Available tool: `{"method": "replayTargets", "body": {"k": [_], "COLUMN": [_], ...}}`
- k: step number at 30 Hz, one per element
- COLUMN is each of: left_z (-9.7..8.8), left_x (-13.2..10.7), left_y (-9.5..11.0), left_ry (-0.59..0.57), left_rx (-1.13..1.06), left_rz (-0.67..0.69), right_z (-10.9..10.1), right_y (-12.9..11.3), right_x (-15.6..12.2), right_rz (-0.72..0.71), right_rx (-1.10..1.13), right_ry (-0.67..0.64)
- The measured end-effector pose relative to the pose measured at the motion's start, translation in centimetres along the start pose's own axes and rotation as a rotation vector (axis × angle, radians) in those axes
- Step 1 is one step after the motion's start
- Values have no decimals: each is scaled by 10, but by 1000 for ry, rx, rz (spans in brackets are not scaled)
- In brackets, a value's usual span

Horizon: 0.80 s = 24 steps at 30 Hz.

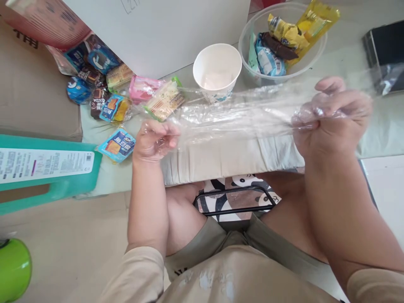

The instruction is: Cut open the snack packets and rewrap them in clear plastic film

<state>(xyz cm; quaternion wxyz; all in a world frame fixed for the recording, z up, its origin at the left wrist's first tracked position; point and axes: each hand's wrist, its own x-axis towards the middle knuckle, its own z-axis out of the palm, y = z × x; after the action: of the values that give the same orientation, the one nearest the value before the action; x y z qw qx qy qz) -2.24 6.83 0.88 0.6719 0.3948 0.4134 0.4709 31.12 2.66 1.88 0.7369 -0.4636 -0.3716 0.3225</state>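
A clear plastic bag or film (233, 120) is stretched sideways between my two hands, above the cloth-covered surface. My left hand (154, 139) is closed on its left end, fingers curled. My right hand (336, 115) pinches the other end, and some loose clear plastic trails beyond it. Behind the film stands a white paper cup (217, 69), upright, its lower part seen through the plastic. Close to my left hand lie a cracker packet (166, 101) with green ends and a blue snack packet (116, 145).
A clear plastic bowl (244, 46) with several wrapped snacks stands at the back right. A pile of small snack packets (101, 84) lies back left, beside a cardboard box (41, 97). A teal container (63, 179) is at left. A dark flat device (386, 54) lies far right.
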Motion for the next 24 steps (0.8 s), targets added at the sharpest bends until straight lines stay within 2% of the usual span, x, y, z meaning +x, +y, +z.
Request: {"method": "replayTargets", "body": {"k": [4,7,10,13,15,17,21,24], "left_z": [0,4,7,8,8,8,6,3], "left_x": [7,13,18,21,21,20,17,17], "left_y": [1,0,-5,-13,-17,-19,-17,-16], "left_ry": [18,38,76,153,141,94,40,26], "left_rx": [77,104,134,265,348,378,324,292], "left_rz": [-164,-206,-165,-3,122,183,141,102], "right_z": [-4,-6,-7,-7,-6,-4,-3,-2], "right_y": [0,-1,-1,1,2,2,-2,-7], "right_x": [3,4,4,2,1,0,-1,-1], "right_rz": [171,266,267,253,282,322,411,576], "right_rx": [11,-49,-36,-8,-43,-106,-126,-183], "right_ry": [39,80,43,64,100,87,-7,1]}}
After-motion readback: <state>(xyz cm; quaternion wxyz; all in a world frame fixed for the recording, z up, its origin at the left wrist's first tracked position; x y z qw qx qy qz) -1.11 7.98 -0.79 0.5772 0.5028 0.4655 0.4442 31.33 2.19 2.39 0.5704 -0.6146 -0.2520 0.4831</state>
